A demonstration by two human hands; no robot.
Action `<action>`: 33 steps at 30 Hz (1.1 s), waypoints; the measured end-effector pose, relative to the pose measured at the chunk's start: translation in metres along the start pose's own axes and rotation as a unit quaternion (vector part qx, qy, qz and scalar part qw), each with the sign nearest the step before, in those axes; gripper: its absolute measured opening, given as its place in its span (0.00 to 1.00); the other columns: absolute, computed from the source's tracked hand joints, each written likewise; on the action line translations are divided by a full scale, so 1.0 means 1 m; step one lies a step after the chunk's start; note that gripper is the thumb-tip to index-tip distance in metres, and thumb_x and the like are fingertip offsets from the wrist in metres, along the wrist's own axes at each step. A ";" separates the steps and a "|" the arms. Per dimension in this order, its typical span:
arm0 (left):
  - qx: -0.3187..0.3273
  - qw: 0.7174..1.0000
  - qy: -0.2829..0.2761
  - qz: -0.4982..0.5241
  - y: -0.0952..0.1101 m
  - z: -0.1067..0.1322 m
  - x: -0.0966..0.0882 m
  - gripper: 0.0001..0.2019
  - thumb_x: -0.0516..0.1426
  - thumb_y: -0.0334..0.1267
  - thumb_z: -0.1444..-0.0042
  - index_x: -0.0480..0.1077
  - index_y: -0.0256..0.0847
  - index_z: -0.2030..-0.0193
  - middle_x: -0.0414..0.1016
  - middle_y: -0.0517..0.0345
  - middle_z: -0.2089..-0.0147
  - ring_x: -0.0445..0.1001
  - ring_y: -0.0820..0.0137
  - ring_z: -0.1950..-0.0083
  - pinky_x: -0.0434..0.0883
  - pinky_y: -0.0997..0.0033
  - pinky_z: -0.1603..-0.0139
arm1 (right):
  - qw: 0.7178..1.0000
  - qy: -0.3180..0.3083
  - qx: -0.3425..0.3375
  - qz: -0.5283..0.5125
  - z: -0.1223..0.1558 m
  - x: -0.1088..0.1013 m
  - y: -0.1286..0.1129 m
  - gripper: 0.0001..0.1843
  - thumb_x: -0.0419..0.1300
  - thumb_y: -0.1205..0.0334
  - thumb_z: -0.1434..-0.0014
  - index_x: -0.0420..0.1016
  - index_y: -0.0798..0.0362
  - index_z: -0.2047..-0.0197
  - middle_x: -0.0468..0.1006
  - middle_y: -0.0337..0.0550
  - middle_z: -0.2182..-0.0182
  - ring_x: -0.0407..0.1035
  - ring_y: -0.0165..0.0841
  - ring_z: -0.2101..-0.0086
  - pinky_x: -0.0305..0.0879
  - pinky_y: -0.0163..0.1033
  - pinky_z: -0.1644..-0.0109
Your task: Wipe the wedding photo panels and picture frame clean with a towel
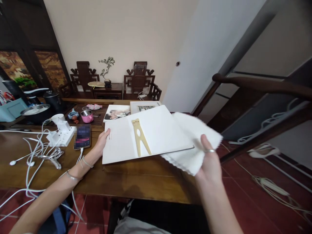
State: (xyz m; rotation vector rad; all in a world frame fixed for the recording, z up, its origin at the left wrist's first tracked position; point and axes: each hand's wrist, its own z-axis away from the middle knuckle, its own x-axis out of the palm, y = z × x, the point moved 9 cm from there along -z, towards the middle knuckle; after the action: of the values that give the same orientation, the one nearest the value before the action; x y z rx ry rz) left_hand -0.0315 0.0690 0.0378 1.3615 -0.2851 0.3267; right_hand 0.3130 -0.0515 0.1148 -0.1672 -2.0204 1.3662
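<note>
My left hand (103,141) grips the left edge of a flat white panel (161,130), thin like a book cover, its thumb on the top face. A yellow, long-legged cat figure (140,138) shows on that face. The panel is held tilted above the front of the table. On the right, my right hand (210,159) is closed on a soft white cloth (192,143) with a wavy edge, thumb on top. The cloth lies against the panel's right end; how far it reaches beneath is hidden.
Behind the panel lie a photo print (118,112) and a framed picture (145,105). To the left are a phone (82,138), a white power strip (64,136) with tangled cables, and a pink cup (87,116). A wooden chair (255,84) stands at right.
</note>
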 end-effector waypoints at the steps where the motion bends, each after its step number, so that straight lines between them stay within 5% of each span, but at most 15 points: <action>1: -0.008 1.000 0.003 -0.005 0.000 -0.002 -0.002 0.13 0.59 0.40 0.47 0.71 0.32 0.60 0.77 0.56 0.75 0.73 0.70 0.80 0.70 0.73 0.78 | 0.999 0.032 -0.012 -0.003 -0.005 -0.011 -0.007 0.18 0.65 0.54 0.53 0.72 0.52 0.60 0.77 0.44 0.58 0.72 0.41 0.56 0.69 0.53 0.49; 5: -0.005 0.999 0.010 -0.034 0.003 -0.006 -0.006 0.14 0.61 0.40 0.50 0.71 0.31 0.60 0.77 0.56 0.75 0.72 0.71 0.81 0.69 0.75 0.78 | 0.977 0.116 -0.154 0.091 -0.020 -0.048 -0.048 0.28 0.71 0.63 0.67 0.70 0.52 0.59 0.76 0.42 0.59 0.71 0.40 0.57 0.67 0.50 0.48; 8: -0.002 0.998 0.014 -0.061 0.000 -0.005 -0.008 0.16 0.62 0.42 0.52 0.71 0.31 0.60 0.77 0.57 0.75 0.72 0.72 0.81 0.68 0.75 0.77 | 0.904 0.079 -0.253 0.337 -0.026 -0.048 -0.063 0.19 0.69 0.60 0.62 0.71 0.54 0.65 0.76 0.46 0.65 0.71 0.46 0.58 0.67 0.54 0.52; 11: -0.013 0.996 0.000 -0.087 -0.006 -0.003 -0.005 0.16 0.62 0.43 0.53 0.70 0.32 0.61 0.76 0.58 0.76 0.71 0.72 0.80 0.67 0.75 0.77 | 0.769 -0.098 -0.312 0.549 -0.024 -0.014 -0.039 0.04 0.59 0.65 0.54 0.67 0.52 0.76 0.76 0.50 0.70 0.72 0.50 0.61 0.69 0.55 0.57; 15: -0.022 0.994 -0.012 -0.105 -0.012 -0.001 -0.003 0.16 0.63 0.43 0.54 0.70 0.33 0.63 0.76 0.58 0.75 0.72 0.72 0.79 0.67 0.75 0.76 | 0.591 -0.357 -0.382 0.614 0.019 0.038 0.013 0.16 0.49 0.80 0.55 0.71 0.54 0.68 0.67 0.54 0.44 0.56 0.49 0.42 0.55 0.58 0.41; 19: -0.029 0.993 -0.006 -0.110 -0.017 -0.007 -0.008 0.16 0.62 0.43 0.53 0.70 0.33 0.63 0.76 0.58 0.75 0.72 0.71 0.78 0.68 0.74 0.75 | 0.499 -0.455 -0.379 0.633 0.052 0.056 0.056 0.25 0.46 0.85 0.56 0.73 0.56 0.60 0.56 0.53 0.37 0.43 0.50 0.37 0.48 0.64 0.39; 22: -0.028 0.992 -0.001 -0.120 -0.018 -0.011 -0.011 0.15 0.62 0.42 0.52 0.70 0.33 0.62 0.76 0.57 0.75 0.71 0.72 0.79 0.68 0.74 0.76 | 0.488 -0.484 -0.349 0.637 0.059 0.054 0.075 0.28 0.46 0.86 0.57 0.73 0.56 0.58 0.54 0.53 0.36 0.39 0.52 0.37 0.47 0.67 0.40; 28: -0.002 0.976 -0.024 -0.216 -0.009 -0.009 -0.005 0.19 0.64 0.46 0.58 0.72 0.33 0.63 0.79 0.51 0.68 0.75 0.68 0.72 0.70 0.72 0.73 | 0.532 -0.492 -0.311 0.615 0.052 0.048 0.079 0.32 0.47 0.84 0.59 0.72 0.56 0.53 0.53 0.52 0.36 0.36 0.49 0.36 0.45 0.66 0.39; 30: 0.040 0.951 -0.034 -0.304 0.001 -0.005 -0.001 0.24 0.67 0.47 0.64 0.72 0.34 0.60 0.79 0.50 0.61 0.77 0.63 0.65 0.71 0.70 0.68 | 0.541 -0.491 -0.307 0.610 0.050 0.048 0.080 0.32 0.46 0.84 0.60 0.72 0.55 0.53 0.52 0.51 0.36 0.36 0.48 0.36 0.44 0.66 0.39; 33: 0.110 0.874 -0.004 -0.472 0.017 0.001 0.000 0.27 0.67 0.52 0.67 0.73 0.36 0.62 0.78 0.49 0.59 0.76 0.57 0.59 0.71 0.67 0.63 | 0.552 -0.490 -0.303 0.603 0.046 0.048 0.083 0.33 0.46 0.84 0.60 0.73 0.53 0.53 0.53 0.48 0.36 0.36 0.47 0.36 0.43 0.66 0.39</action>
State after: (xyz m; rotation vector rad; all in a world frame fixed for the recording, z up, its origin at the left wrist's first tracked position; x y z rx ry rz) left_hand -0.0381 0.0705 0.0534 1.5633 0.4395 -0.4830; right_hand 0.2279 -0.0282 0.0556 -1.7531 -3.5903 1.4629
